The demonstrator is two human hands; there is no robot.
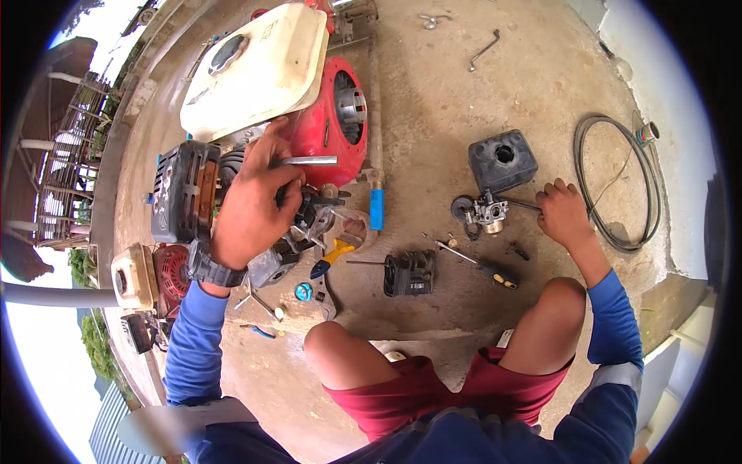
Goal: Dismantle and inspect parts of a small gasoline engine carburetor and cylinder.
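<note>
A red engine (328, 135) with a cream fuel tank (263, 69) stands at the upper left. Against its side is my left hand (259, 201), fingers curled round a silver metal tube (311, 161) that sticks out to the right; one finger reaches under the tank. My right hand (563, 213) is low over the ground on the right, its fingers closed on a thin dark rod (525, 205). The rod's other end meets the carburetor (490, 213), which lies beside a black square housing (502, 160). Whether the rod touches the carburetor I cannot tell.
Near my knees are a black plastic part (410, 273), a screwdriver (479, 264), a yellow-handled brush (338, 251) and an adjustable wrench (328, 298). A coiled hose (583, 182) lies by the right wall. A bent wrench (485, 51) is farther off. Another engine (170, 271) stands left.
</note>
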